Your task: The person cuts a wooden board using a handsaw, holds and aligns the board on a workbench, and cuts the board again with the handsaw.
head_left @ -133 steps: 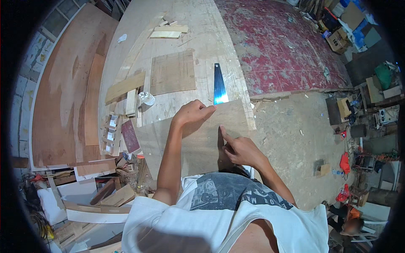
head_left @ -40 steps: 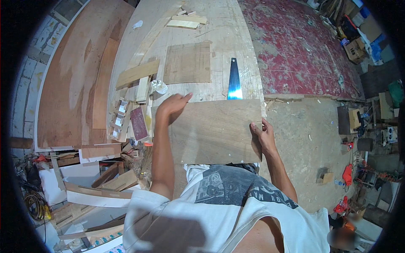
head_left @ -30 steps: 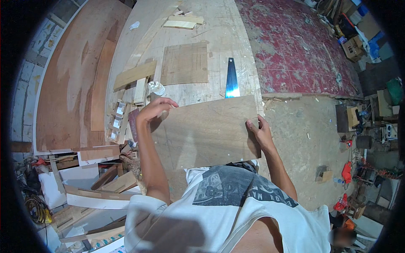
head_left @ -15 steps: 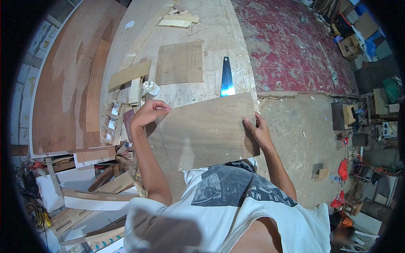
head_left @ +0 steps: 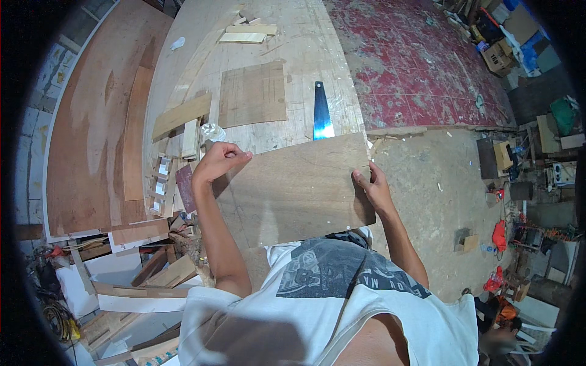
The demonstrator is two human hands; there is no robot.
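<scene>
Workbench: broad, pale, scuffed wooden top (head_left: 311, 49), running away ahead of you.

Panel: thin, rectangular, brown wood-grained sheet (head_left: 299, 183), directly between your hands, close before your torso. Long axis left to right, right end angled slightly farther from you. Whether it rests flat or is raised, you cannot tell from here.

Square: smaller, thin brown plywood piece (head_left: 251, 94), lying on the bench beyond the panel, apart from it.

Right hand (head_left: 377, 190): yours, pinching the panel's short right edge, thumb on top.

Left hand (head_left: 215, 166): yours, fingers curled in at the panel's far left corner; whether it grips, unclear.

Saw blade: tapering, dark-blue to bright-silver metal (head_left: 320, 113), narrow end pointing away, broad end meeting the panel's far edge in view; the remainder hidden. The nearest obstruction beyond that edge.

Block: flat, dark-red rectangle (head_left: 185, 188), just left of your left wrist.

Cup: small, whitish, translucent (head_left: 212, 132), just beyond your left hand.
</scene>
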